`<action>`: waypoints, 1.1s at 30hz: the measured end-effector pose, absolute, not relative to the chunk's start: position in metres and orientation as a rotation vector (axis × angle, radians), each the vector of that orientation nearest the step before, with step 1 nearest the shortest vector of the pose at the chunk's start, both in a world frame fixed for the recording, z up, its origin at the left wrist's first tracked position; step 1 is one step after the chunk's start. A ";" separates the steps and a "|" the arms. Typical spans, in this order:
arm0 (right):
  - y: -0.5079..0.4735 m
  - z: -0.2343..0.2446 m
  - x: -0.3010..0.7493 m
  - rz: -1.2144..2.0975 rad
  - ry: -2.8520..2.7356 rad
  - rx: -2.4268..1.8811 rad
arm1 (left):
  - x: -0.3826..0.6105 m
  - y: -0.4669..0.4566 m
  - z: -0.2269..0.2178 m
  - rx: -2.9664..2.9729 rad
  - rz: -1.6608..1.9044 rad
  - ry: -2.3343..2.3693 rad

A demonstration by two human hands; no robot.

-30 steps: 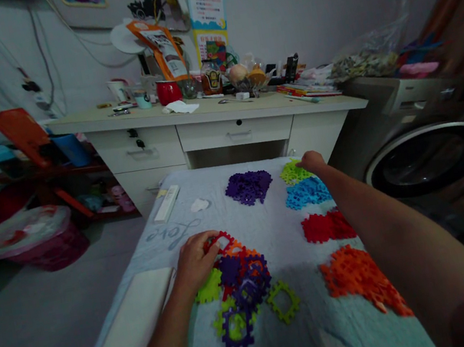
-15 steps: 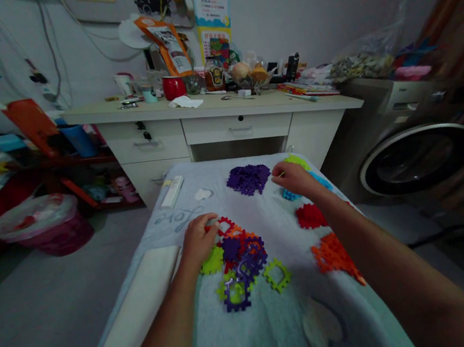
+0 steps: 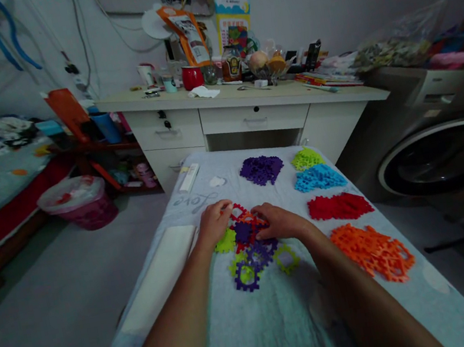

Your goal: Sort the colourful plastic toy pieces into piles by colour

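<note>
A mixed heap of toothed plastic puzzle pieces [image 3: 243,232] in purple, red, orange and lime lies mid-table. At its left edge rests my left hand [image 3: 217,222], its fingers curved and apart beside a red frame-shaped piece [image 3: 237,211]. My right hand [image 3: 279,221] reaches over the heap's right side, thumb and fingers spread, the tips among red and orange pieces. Closer to me lie a purple frame piece [image 3: 246,277] and a lime frame piece [image 3: 287,259]. Sorted piles are purple [image 3: 262,169], lime [image 3: 307,158], blue [image 3: 319,177], red [image 3: 339,206] and orange [image 3: 374,252].
A pale cloth [image 3: 261,336] covers the table. Along its left side lies a long white board [image 3: 160,276]; a small white box [image 3: 190,178] is farther back. Beyond stands a cluttered desk [image 3: 246,102], with a washing machine [image 3: 438,119] at right and a lined pink bin [image 3: 85,205] at left.
My right hand has come back from beside the far purple and lime piles to the mixed heap. My left hand stays at the heap's left edge. The view has swung left.
</note>
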State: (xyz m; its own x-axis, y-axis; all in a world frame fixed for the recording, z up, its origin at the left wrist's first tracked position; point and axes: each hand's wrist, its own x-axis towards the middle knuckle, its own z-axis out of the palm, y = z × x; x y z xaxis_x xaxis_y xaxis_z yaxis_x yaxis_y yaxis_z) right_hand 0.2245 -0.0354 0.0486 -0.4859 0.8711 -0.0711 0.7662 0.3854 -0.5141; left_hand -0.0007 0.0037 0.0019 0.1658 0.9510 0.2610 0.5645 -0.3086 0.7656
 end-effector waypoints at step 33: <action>-0.104 0.032 0.189 0.339 -2.437 -1.355 | -0.002 0.002 0.002 1.932 0.983 1.381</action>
